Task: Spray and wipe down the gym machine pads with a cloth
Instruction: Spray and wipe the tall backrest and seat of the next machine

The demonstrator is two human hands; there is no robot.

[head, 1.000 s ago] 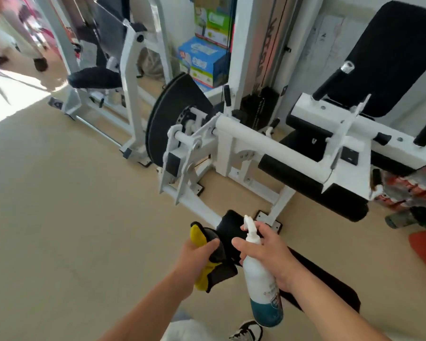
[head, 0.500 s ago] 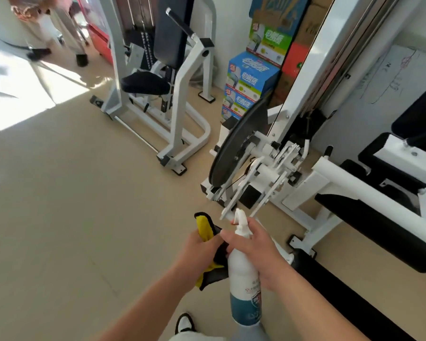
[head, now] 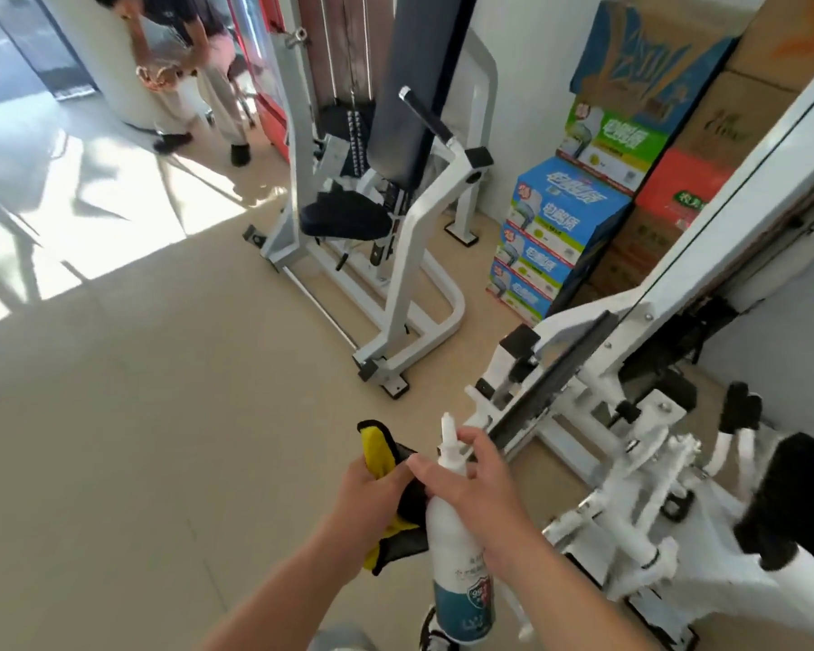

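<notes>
Our left hand (head: 372, 498): curled round cloth (head: 379, 446). Our right hand (head: 485, 486): wrapped round bottle (head: 453, 538) neck. Seat pad (head: 344, 218): ahead, well apart. We judge spraying and wiping there not yet begun.

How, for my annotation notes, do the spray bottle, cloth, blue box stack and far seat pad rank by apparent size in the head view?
1. blue box stack
2. spray bottle
3. cloth and seat pad, too alike to rank

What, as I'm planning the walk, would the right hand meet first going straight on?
Likely the seat machine's white base frame; only floor shows between. The cloth sits just beside the right hand. Depth unclear.
</notes>
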